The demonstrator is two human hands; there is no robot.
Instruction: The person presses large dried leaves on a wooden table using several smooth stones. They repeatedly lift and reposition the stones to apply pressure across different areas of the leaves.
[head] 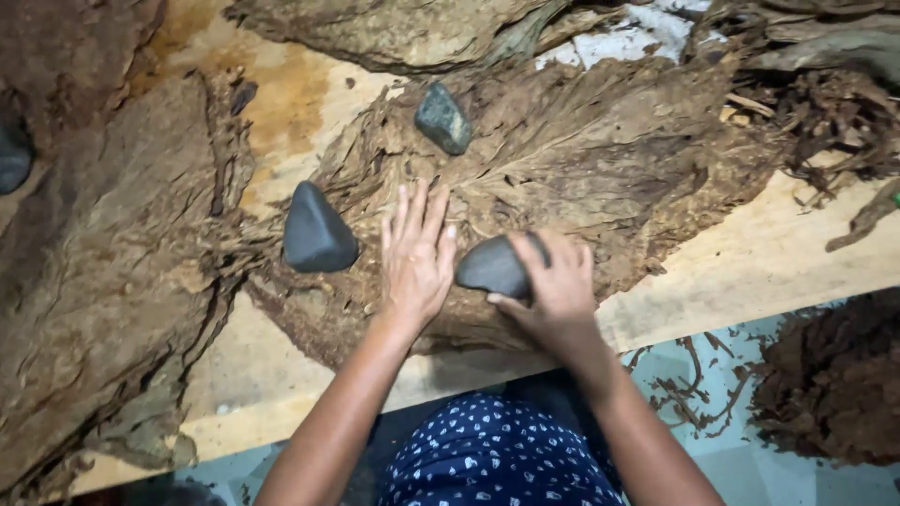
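A stack of flattened brown dried leaves [600, 159] lies spread on a pale wooden board [750, 267]. My left hand [417, 258] presses flat on the near part of the stack, fingers apart and pointing away. Beside it, my right hand [558, 286] grips a dark grey stone [492, 267] resting on the leaves. A second dark stone [317, 231] sits on the stack's left edge. A smaller greenish-grey stone [442, 119] lies on the far part of the leaves.
Another large pile of dried leaves [103, 262] fills the left side, with a dark stone [13, 159] at its far left. Loose stems and scraps [825, 112] lie at the far right. More leaf debris [834, 384] sits on the light blue floor [741, 468]. My patterned clothing [497, 459] shows below.
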